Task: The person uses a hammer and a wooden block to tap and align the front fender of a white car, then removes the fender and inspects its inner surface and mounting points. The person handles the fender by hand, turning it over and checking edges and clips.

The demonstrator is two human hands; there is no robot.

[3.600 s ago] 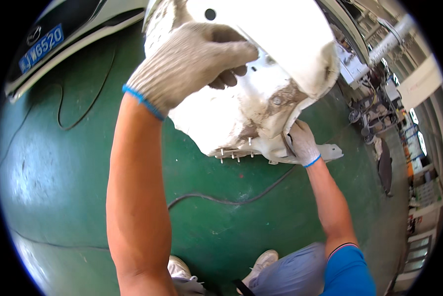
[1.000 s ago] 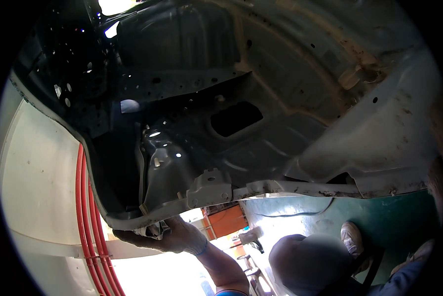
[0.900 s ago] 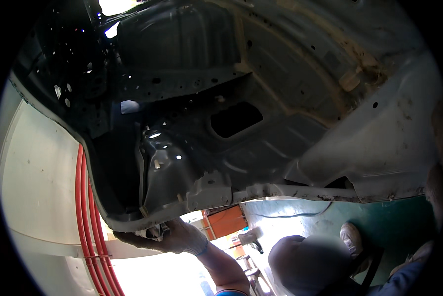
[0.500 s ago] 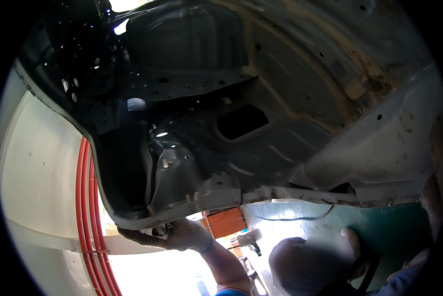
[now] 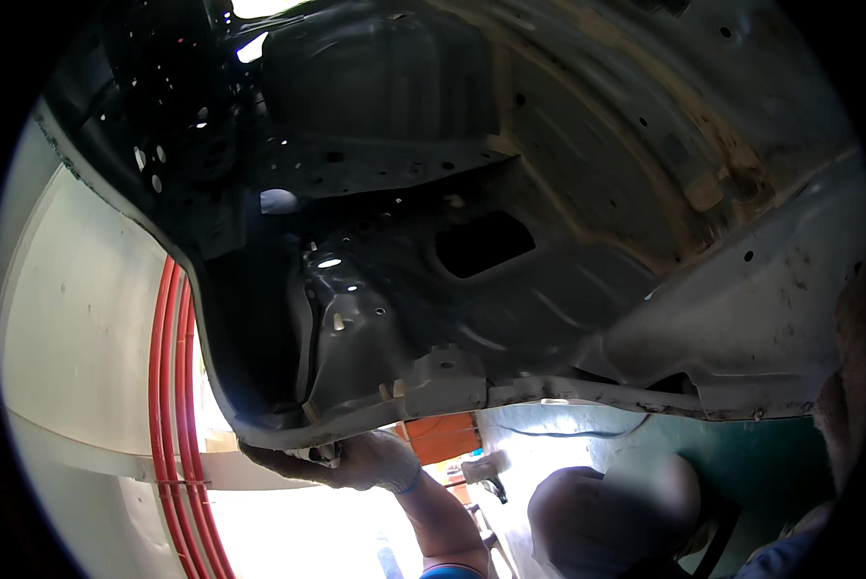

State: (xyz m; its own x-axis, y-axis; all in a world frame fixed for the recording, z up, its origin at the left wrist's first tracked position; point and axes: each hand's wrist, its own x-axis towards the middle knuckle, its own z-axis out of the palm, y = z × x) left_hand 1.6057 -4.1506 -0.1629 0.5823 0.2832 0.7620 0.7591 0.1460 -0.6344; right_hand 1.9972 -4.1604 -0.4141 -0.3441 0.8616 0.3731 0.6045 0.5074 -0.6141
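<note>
Body panel point(image 5: 549, 314): large, dark grey on its hollow inner face, filling the upper and middle view. Its lower edge, a pale flange point(image 5: 606, 391), runs across below the hollow; to the left, the rim climbs in a curve toward the upper left.

Left hand point(image 5: 351, 461): knitted glove, beneath the lower left corner of the panel. Fingers point left along the underside, partly curled, in contact with the metal there; the hand has hold of this edge. A small shiny piece shows between glove and flange; cannot tell whether it belongs to the panel. Bare forearm point(image 5: 442, 516) rises from the lower edge of the view, with a blue sleeve point(image 5: 455, 571) at its base.

Right hand point(image 5: 843, 410): apparently the brownish, fuzzy form at the far right, against the panel's right end. Dark and cut by the rim of the view; cannot tell how far open it is or what it grips.

On the panel: 1 dark oblong opening point(image 5: 486, 244) near mid-view, and 1 grey bracket point(image 5: 442, 378) on the flange, right of the left hand.

Surroundings: red pipes point(image 5: 167, 386) beside a pale wall point(image 5: 76, 318) at left; orange box point(image 5: 439, 436) just right of the forearm; green floor point(image 5: 761, 449) at lower right.
</note>
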